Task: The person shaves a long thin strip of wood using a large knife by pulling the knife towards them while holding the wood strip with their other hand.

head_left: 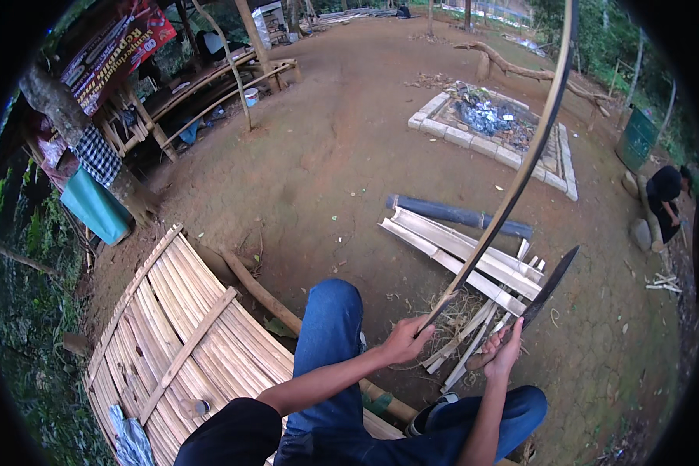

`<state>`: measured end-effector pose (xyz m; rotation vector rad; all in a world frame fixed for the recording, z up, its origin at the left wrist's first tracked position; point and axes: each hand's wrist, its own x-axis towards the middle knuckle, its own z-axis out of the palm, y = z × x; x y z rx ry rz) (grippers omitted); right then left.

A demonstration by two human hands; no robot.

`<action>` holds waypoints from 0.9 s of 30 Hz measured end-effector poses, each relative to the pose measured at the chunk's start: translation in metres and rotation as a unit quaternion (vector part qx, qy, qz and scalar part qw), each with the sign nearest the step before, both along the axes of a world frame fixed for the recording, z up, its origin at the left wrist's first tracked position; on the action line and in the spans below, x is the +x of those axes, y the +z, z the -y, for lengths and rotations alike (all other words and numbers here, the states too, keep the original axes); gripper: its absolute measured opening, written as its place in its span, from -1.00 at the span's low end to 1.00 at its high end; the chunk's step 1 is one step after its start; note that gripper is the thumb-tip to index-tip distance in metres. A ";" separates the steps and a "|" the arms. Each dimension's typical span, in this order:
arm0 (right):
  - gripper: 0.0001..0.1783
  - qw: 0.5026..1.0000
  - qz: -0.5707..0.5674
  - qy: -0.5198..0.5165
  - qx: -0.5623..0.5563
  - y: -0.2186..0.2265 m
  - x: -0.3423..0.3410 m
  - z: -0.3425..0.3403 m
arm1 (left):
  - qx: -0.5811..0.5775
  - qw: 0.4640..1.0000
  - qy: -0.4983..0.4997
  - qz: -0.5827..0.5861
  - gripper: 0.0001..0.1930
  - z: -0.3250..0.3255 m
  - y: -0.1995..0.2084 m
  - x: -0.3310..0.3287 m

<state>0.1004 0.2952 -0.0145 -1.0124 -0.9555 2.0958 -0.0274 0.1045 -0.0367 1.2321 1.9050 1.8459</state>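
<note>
— Nearest: blue-jeaned knees (330,311), bent over the slatted bamboo platform (186,311). Just beyond, left hand (405,339) closed tight round the foot of a long bamboo strip (520,175); right hand (505,351) wrapped shut on the handle of a machete (550,283).

— Risks?

— Could have slid along the strip into the left fingers, with the blade so near that grip. Might also have whipped sideways, bent as hard as that.

— Looked how?

— Thin, dark, bowed in a tall arc from the left grip, over split bamboo slats (462,252) on the dirt, up out of view.
</note>
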 end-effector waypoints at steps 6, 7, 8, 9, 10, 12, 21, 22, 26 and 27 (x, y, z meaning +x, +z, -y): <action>-0.41 0.999 0.036 0.024 0.011 -0.004 -0.003 0.008 | -0.027 0.978 0.070 0.195 -0.59 -0.006 -0.036 -0.019; -0.42 0.999 0.037 0.031 0.011 -0.005 -0.002 0.009 | -0.030 0.970 0.082 0.227 -0.57 -0.008 -0.039 -0.017; -0.42 0.998 0.039 0.034 0.024 -0.005 -0.003 0.006 | -0.007 0.967 0.066 0.247 -0.54 -0.012 -0.042 -0.015; -0.42 0.998 0.045 0.036 0.029 -0.008 -0.001 0.006 | 0.025 0.962 0.033 0.270 -0.53 -0.012 -0.041 -0.013; -0.43 0.997 0.055 0.043 0.045 -0.009 0.000 0.007 | 0.052 0.953 -0.001 0.297 -0.51 -0.011 -0.038 -0.012; -0.45 0.993 0.066 0.065 0.071 -0.013 -0.007 0.009 | 0.085 0.938 -0.036 0.335 -0.47 -0.006 -0.031 -0.017; -0.55 0.938 0.147 0.174 0.263 -0.033 -0.005 0.038 | 0.152 0.906 -0.044 0.393 -0.42 0.002 0.002 -0.039; -0.56 0.933 0.147 0.193 0.267 -0.032 -0.009 0.047 | 0.157 0.904 -0.053 0.394 -0.41 0.002 0.003 -0.038; -0.58 0.891 0.200 0.254 0.320 -0.018 -0.015 0.064 | 0.168 0.885 -0.054 0.431 -0.40 0.003 0.003 -0.038; -0.58 0.887 0.202 0.259 0.324 -0.020 -0.015 0.064 | 0.166 0.879 -0.050 0.445 -0.40 0.003 0.006 -0.039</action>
